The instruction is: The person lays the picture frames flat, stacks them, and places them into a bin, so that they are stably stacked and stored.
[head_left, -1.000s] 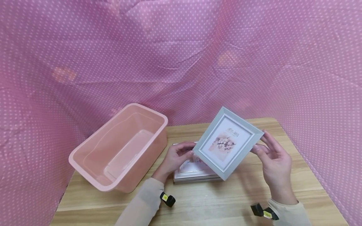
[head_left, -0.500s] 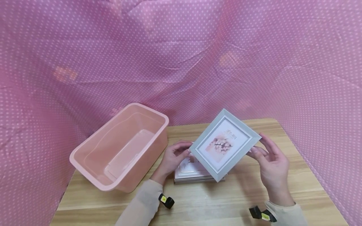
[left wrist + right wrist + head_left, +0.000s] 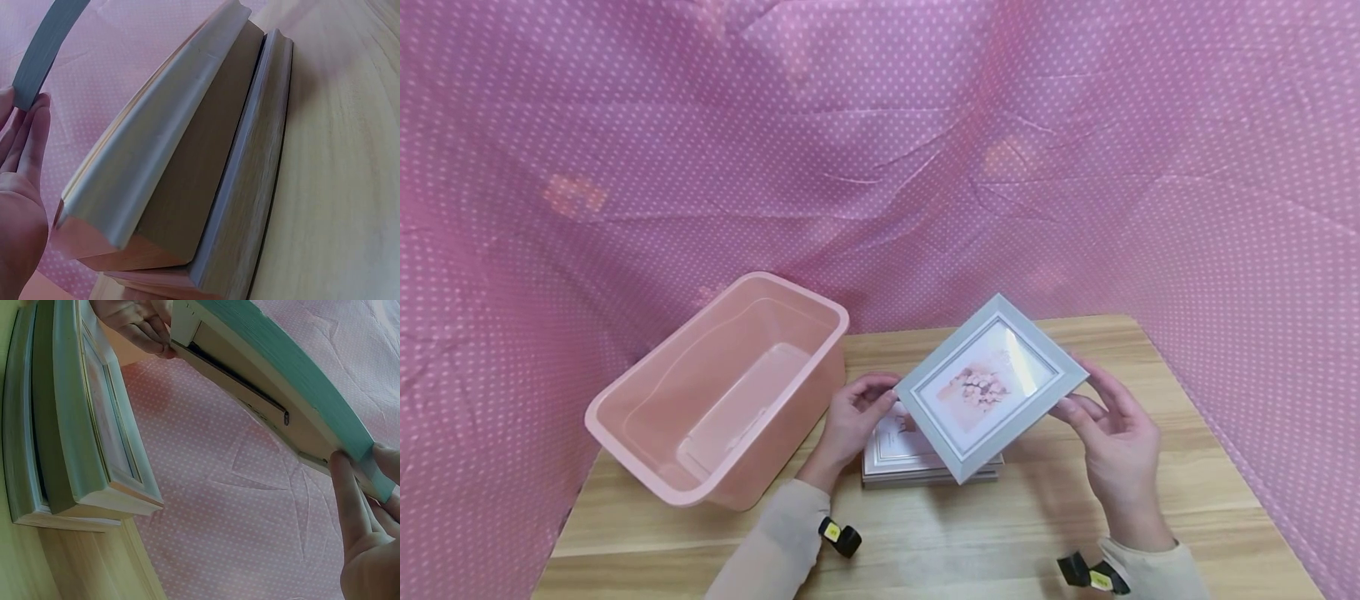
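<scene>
Between both hands a pale grey-green picture frame point(image 3: 979, 387) is held up in the air, its floral print facing the head camera and a glare on its glass. My left hand point(image 3: 850, 421) pinches its left corner between thumb and fingers. My right hand point(image 3: 1120, 450) grips the opposite corner, thumb in front and fingers behind. In the right wrist view the back of the held picture frame point(image 3: 262, 394) shows, with a dark stand strip on it. Below lies a stack of picture frames point(image 3: 898, 454), partly hidden by the held one; its edges fill the left wrist view.
A pink plastic tub point(image 3: 808, 412) with nothing in it stands left of the stack. All sits on a wooden table point(image 3: 940, 542), with a pink dotted cloth point(image 3: 880, 167) hanging behind and at the sides. Each sleeve carries a black wrist camera.
Both hands have moved slightly left and down together with the held picture frame. Its tilt has shifted, and a glare now lies on the glass. Tub and stack have stayed put.
</scene>
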### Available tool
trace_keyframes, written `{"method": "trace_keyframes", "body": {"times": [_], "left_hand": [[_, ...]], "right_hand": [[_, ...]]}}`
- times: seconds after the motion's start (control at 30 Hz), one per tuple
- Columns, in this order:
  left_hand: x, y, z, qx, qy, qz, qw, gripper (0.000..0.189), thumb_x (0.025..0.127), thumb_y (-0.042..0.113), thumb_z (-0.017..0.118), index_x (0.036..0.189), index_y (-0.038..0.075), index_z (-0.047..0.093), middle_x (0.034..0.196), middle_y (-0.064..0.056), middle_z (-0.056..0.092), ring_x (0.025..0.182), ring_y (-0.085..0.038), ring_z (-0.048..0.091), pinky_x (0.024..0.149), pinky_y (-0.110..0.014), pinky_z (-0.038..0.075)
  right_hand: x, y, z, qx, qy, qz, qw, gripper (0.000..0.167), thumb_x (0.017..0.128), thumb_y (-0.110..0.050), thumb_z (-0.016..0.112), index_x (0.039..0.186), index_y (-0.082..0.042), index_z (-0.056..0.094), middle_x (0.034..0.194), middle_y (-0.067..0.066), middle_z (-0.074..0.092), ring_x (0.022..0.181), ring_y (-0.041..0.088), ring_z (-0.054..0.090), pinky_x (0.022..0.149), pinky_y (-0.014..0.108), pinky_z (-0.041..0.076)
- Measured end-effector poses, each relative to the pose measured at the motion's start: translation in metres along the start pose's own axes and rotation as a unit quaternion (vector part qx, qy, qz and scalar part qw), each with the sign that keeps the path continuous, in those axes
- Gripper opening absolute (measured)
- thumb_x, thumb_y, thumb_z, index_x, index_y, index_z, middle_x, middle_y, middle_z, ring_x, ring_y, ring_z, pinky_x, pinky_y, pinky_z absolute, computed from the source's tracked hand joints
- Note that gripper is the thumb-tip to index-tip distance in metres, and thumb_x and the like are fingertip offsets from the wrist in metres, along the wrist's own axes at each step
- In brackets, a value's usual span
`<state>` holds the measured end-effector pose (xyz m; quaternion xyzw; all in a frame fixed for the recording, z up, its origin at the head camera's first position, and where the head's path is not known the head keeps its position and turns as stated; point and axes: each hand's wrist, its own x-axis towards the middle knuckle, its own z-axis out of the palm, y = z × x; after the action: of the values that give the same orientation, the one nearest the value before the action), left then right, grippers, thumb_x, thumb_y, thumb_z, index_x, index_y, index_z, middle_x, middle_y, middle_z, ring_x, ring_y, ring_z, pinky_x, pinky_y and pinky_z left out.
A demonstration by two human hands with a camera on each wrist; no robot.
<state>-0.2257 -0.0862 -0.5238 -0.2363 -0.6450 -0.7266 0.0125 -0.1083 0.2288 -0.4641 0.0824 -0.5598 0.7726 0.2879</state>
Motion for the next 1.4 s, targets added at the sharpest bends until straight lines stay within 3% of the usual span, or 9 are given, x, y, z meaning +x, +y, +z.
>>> {"method": "trace_keyframes", "body": {"times": [0.07,0.17,0.53,0.73,0.97,1.23,1.4], "left_hand": [[0.000,0.000,0.000,-0.008,0.009,0.001,0.9999,0.025,0.097,-0.009,0.069,0.119,-0.021,0.065,0.119,-0.004,0.076,0.108,-0.004,0.072,0.100,-0.018,0.060],[0.000,-0.001,0.001,-0.021,0.026,0.003,0.9994,0.025,0.097,-0.011,0.069,0.117,-0.023,0.064,0.116,0.005,0.077,0.105,-0.005,0.073,0.097,-0.018,0.061],[0.003,-0.003,0.004,-0.052,0.119,0.007,0.9915,0.027,0.094,-0.014,0.067,0.118,-0.027,0.063,0.106,0.012,0.080,0.099,-0.003,0.075,0.092,-0.018,0.063],[0.004,-0.002,0.006,-0.063,0.149,0.004,0.9868,0.026,0.095,-0.014,0.068,0.118,-0.026,0.065,0.103,0.011,0.081,0.093,-0.003,0.076,0.088,-0.018,0.064],[0.003,0.000,0.006,-0.057,0.173,-0.021,0.9831,0.031,0.095,-0.012,0.070,0.124,-0.021,0.067,0.114,0.004,0.082,0.101,-0.004,0.074,0.092,-0.018,0.063],[-0.002,0.003,0.008,-0.036,0.159,-0.020,0.9865,0.039,0.096,-0.012,0.066,0.134,-0.019,0.062,0.141,-0.034,0.066,0.113,-0.001,0.071,0.100,-0.018,0.061],[-0.003,0.005,0.008,-0.045,0.152,-0.025,0.9871,0.041,0.097,-0.013,0.065,0.137,-0.018,0.060,0.144,-0.039,0.060,0.112,-0.001,0.071,0.097,-0.018,0.062]], "right_hand": [[0.000,0.001,0.001,-0.001,0.003,-0.001,1.0000,0.055,0.091,0.031,0.058,0.145,0.022,0.051,0.144,0.012,0.071,0.099,0.018,0.082,0.093,0.036,0.066],[-0.001,0.002,0.001,-0.006,0.004,-0.002,1.0000,0.054,0.091,0.032,0.058,0.143,0.022,0.051,0.143,0.012,0.072,0.100,0.018,0.082,0.093,0.036,0.065],[-0.006,0.007,0.008,-0.004,0.012,-0.006,0.9999,0.050,0.085,0.036,0.061,0.134,0.026,0.055,0.133,0.012,0.077,0.104,0.018,0.081,0.095,0.035,0.065],[-0.010,0.012,0.012,-0.008,0.032,-0.001,0.9994,0.051,0.080,0.040,0.058,0.130,0.028,0.056,0.130,0.010,0.078,0.105,0.019,0.080,0.095,0.034,0.065],[-0.014,0.020,0.013,-0.008,0.039,-0.022,0.9990,0.050,0.075,0.043,0.060,0.123,0.031,0.056,0.127,0.012,0.078,0.112,0.019,0.079,0.096,0.033,0.064],[-0.021,0.026,0.015,-0.023,0.055,-0.012,0.9982,0.045,0.077,0.039,0.065,0.121,0.032,0.056,0.129,0.013,0.077,0.115,0.021,0.078,0.102,0.036,0.062],[-0.024,0.028,0.016,-0.029,0.060,-0.005,0.9978,0.045,0.079,0.035,0.068,0.122,0.029,0.057,0.131,0.011,0.076,0.118,0.020,0.077,0.104,0.035,0.060]]}}
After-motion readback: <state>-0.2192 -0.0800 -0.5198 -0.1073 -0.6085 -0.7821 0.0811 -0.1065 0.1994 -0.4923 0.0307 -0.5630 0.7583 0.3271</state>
